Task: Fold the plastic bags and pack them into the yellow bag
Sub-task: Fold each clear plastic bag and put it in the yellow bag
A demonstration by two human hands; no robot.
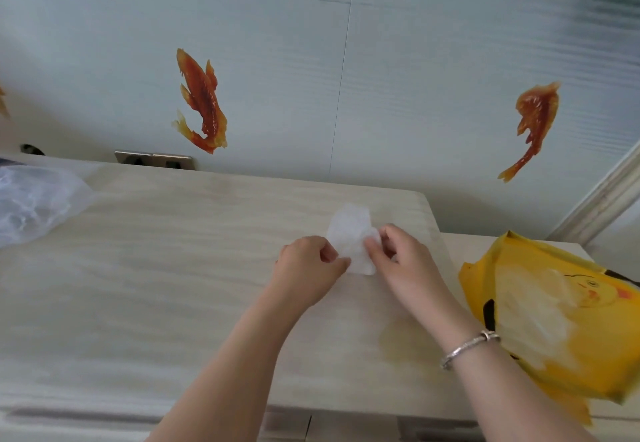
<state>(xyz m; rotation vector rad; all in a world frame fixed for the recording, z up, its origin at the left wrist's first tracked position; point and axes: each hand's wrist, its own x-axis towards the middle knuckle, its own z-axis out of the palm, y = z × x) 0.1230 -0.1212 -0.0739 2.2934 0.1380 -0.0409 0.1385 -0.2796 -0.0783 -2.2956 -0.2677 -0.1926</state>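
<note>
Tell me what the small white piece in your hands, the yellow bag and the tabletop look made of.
White piece: thin translucent plastic film, by its crinkles and see-through look. Yellow bag: glossy, soft plastic, by its sheen and creases. Table: pale wood-grain surface, probably laminate; cannot tell for sure.

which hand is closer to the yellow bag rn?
Right. The right hand pinches the small folded plastic bag at table centre, on the side facing the yellow bag. The left hand pinches the bag's opposite edge, farther away.
</note>
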